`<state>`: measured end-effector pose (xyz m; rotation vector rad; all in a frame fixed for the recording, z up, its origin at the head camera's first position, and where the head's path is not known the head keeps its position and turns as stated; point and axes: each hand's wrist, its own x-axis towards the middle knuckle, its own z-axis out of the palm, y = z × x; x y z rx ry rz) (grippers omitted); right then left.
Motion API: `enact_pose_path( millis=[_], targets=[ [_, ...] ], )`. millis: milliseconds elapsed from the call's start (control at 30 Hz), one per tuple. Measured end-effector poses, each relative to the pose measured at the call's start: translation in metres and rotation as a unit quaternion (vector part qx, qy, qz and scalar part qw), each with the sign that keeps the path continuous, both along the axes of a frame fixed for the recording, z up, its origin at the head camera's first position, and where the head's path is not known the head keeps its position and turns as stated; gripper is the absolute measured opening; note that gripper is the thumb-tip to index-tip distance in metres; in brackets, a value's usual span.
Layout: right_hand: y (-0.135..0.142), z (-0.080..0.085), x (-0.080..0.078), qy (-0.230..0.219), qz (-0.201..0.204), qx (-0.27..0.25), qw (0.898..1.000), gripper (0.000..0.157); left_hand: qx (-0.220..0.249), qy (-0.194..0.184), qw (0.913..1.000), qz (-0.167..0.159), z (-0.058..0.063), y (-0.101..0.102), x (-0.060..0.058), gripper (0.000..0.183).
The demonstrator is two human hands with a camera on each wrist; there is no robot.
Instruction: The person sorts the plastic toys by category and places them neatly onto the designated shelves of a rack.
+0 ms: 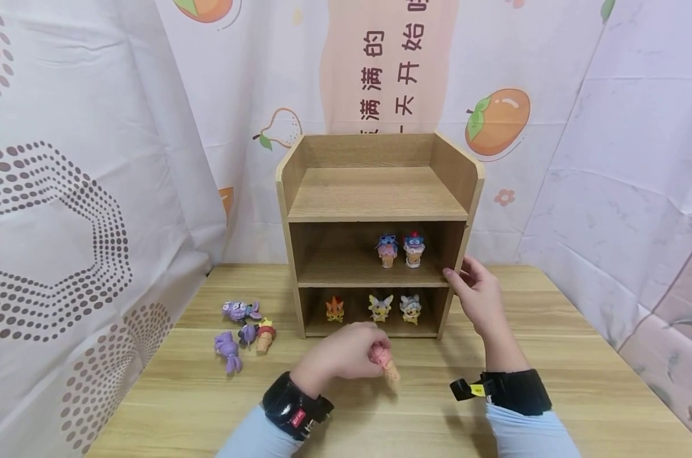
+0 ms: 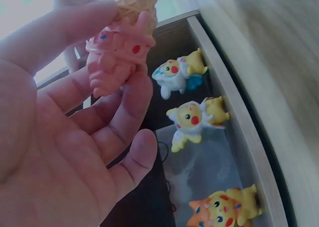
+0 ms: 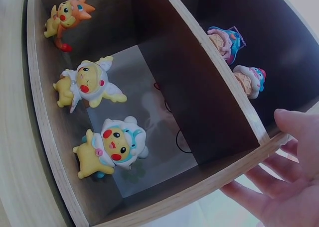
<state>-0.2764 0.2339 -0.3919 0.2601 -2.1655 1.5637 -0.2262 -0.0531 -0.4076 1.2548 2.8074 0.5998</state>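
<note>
In front of the wooden shelf (image 1: 380, 280) my left hand (image 1: 348, 350) grips a pink ice-cream-cone figurine (image 1: 385, 362). Seen from the left wrist, thumb and fingers hold its pink body (image 2: 119, 57), cone upward in that view. My right hand (image 1: 476, 292) holds the shelf's right side panel, thumb at the inner front edge and fingers outside. Three yellow figurines in costume hoods stand in the lower compartment: an orange one (image 1: 335, 309), a white-winged one (image 1: 380, 308) and a white-and-blue one (image 1: 410, 308). Two blue-topped cone figurines (image 1: 387, 250) stand at the middle level's right.
On the table (image 1: 197, 407) left of the shelf lie a purple figurine (image 1: 228, 351), a purple many-eyed figurine (image 1: 241, 310), a small dark purple one (image 1: 247, 334) and a red-and-yellow cone figurine (image 1: 265, 336). A printed curtain (image 1: 243, 76) hangs behind.
</note>
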Motion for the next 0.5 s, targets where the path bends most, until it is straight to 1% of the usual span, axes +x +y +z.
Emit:
enact_pose_path(
  millis=[133,333,500],
  targets=[
    [0.000,0.000,0.000,-0.001,0.000,-0.001,1.000,0.053,0.035,0.009,0.9993,-0.001,0.005,-0.003,-0.001,0.028],
    [0.000,0.000,-0.001,-0.007,-0.004,0.006,1.000,0.053,0.079,0.007,0.9968,0.009,0.013,-0.007,-0.001,0.029],
    [0.000,0.000,-0.001,-0.006,-0.004,0.004,1.000,0.053,0.117,0.003,0.9930,0.017,0.019,-0.011,-0.001,0.030]
  ],
)
